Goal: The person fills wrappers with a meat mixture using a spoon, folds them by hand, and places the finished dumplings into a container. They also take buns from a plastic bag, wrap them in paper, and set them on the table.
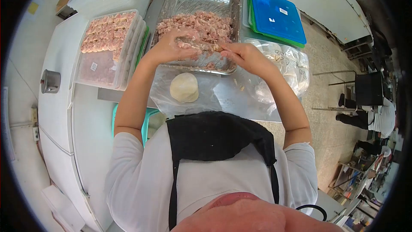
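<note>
A metal tray point(237, 17) holds pinkish minced meat point(206, 21). My left hand point(171, 48) is cupped over the near left of the tray, bits of meat about its fingers; what lies in its palm is hard to make out. Over the tray's near right corner, my right hand point(245, 56) grips a slim stick-like tool point(220, 47) whose far end, smeared with meat, reaches toward the left hand. Below the tray, a stack of round pale dough wrappers point(184, 87) rests on a clear plastic sheet point(161, 89).
At left stand stacked plastic boxes point(98, 71), the top one bearing rows of filled dumplings point(107, 32). Blue and green lids point(277, 15) lie at right, above bagged wrappers point(283, 60). A metal pot point(50, 81) sits far left. Another person point(382, 118) is far right.
</note>
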{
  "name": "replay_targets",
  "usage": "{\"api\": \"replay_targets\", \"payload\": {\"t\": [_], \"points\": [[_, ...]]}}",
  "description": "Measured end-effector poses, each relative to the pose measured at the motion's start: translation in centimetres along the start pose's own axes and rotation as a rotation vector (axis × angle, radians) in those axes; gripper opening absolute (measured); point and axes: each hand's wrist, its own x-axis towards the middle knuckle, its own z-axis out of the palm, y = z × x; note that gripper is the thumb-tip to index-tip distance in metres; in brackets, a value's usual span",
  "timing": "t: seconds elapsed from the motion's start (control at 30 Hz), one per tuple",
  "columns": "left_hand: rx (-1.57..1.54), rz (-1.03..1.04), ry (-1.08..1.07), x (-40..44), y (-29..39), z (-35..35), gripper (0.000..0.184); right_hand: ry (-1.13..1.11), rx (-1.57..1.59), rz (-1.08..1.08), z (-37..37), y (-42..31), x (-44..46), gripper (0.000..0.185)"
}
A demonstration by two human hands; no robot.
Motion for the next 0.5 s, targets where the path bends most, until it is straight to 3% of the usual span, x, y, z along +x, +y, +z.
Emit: {"api": "replay_targets", "payload": {"t": [0.03, 0.07, 0.13, 0.2, 0.27, 0.33, 0.37, 0.43, 0.47, 0.5], "points": [[0.013, -0.150, 0.030, 0.1, -0.2, 0.4, 0.048, -0.003, 0.005, -0.006, -0.6, 0.8, 0.1, 0.035], [0.017, -0.156, 0.037, 0.2, -1.0, 0.9, 0.048, 0.012, -0.173, 0.065, -1.2, 1.3, 0.2, 0.032], [-0.154, -0.395, 0.226, 0.7, -3.3, 1.6, 0.058, 0.026, -0.349, 0.120, -1.4, 1.2, 0.3, 0.030], [-0.134, -0.411, 0.192, 1.1, -4.4, 1.4, 0.063, 0.252, -0.407, -0.017, -0.3, -0.2, 0.1, 0.028], [-0.122, -0.435, 0.145, 1.2, -5.0, 1.5, 0.068, 0.291, -0.389, -0.142, 1.3, 3.2, 0.7, 0.026], [0.021, -0.380, 0.184, 1.3, -5.1, 1.6, 0.076, 0.030, -0.663, 0.162, 1.2, 6.8, 1.2, 0.027], [0.023, -0.378, 0.202, 1.0, -5.0, 1.5, 0.076, 0.030, -0.669, 0.143, 0.2, 7.8, 0.9, 0.027], [0.239, -0.225, 0.369, -0.4, -3.2, 1.5, 0.058, -0.117, -0.641, 0.262, -0.9, 8.5, -0.6, 0.031], [0.240, -0.227, 0.372, -0.9, -1.8, 1.2, 0.058, -0.118, -0.641, 0.259, -1.3, 8.4, -0.9, 0.031], [0.072, -0.214, 0.277, -1.1, 1.2, 0.7, 0.056, -0.004, -0.364, 0.248, -1.8, 7.6, -1.4, 0.032]]}}
